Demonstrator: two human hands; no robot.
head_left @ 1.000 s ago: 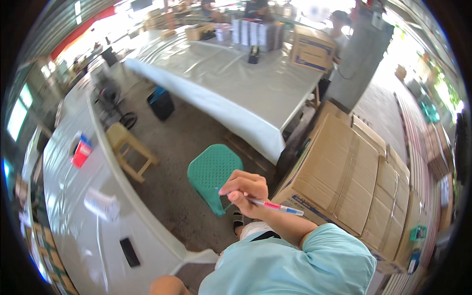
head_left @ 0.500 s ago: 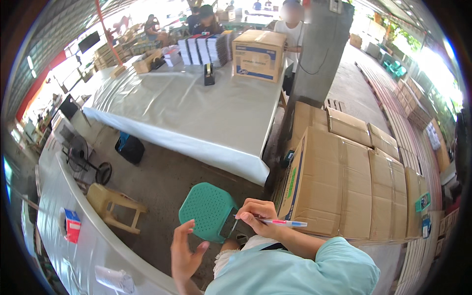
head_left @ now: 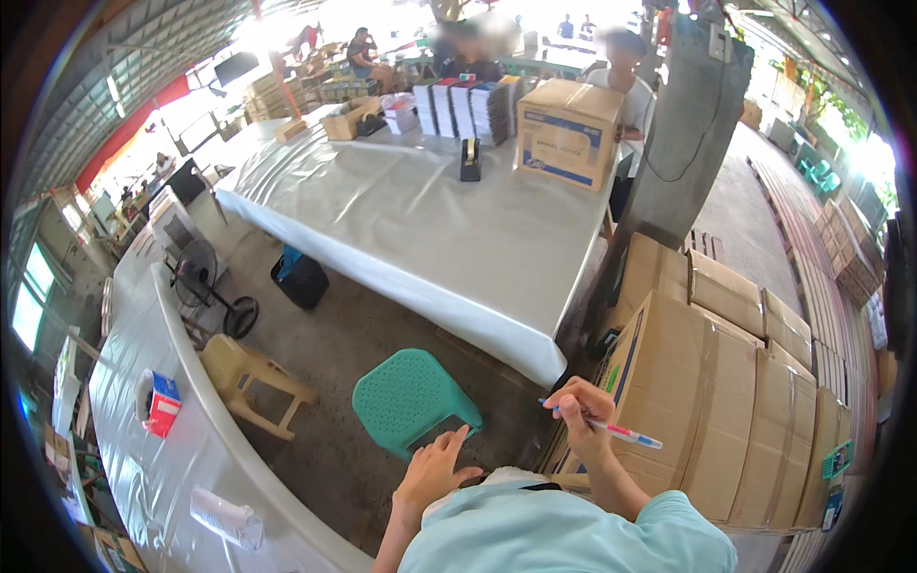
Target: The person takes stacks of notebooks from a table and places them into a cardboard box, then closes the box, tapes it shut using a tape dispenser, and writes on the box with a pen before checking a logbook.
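Observation:
A slim pen (head_left: 623,433) with a clear, red and blue barrel is pinched in my right hand (head_left: 584,405), its tip pointing left and its back end toward the stacked cartons. My left hand (head_left: 435,472) is empty, fingers apart, and in the picture it overlaps the near edge of the green plastic stool (head_left: 409,390); I cannot tell if it touches. Close to the right of my right hand stands a stack of taped brown cartons (head_left: 669,401).
A long table (head_left: 420,239) under a silvery cover bears a carton (head_left: 567,134), stacks of books (head_left: 463,107) and a tape dispenser (head_left: 470,160). To the left are a beige stool (head_left: 250,382), a fan (head_left: 199,272), a black bin (head_left: 300,281) and a curved table (head_left: 143,334). People sit beyond.
My right hand has moved right with the pen, over the cartons' left edge. My left hand has shifted right and lies lower over the lap. The whole view has turned left.

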